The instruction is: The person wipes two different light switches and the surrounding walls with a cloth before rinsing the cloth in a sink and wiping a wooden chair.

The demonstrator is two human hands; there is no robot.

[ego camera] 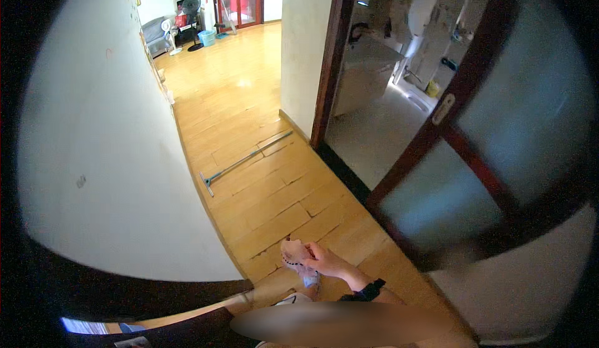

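Note:
Low in the head view, my right hand bears a black band at the wrist. Its bent fingers meet my left hand, and whether anything lies between them is too blurred to tell. A string of dark beads circles my left wrist. Both hands are above the wood-plank floor. Ahead of them a floor squeegee lies flat, its blade towards the left wall and its long metal handle slanting up to the right.
A white wall bounds the left. On the right, a sliding door with frosted panes stands partly open on a tiled room. Farther off are a black standing fan, a white fan, a blue bucket and a red-framed glass door.

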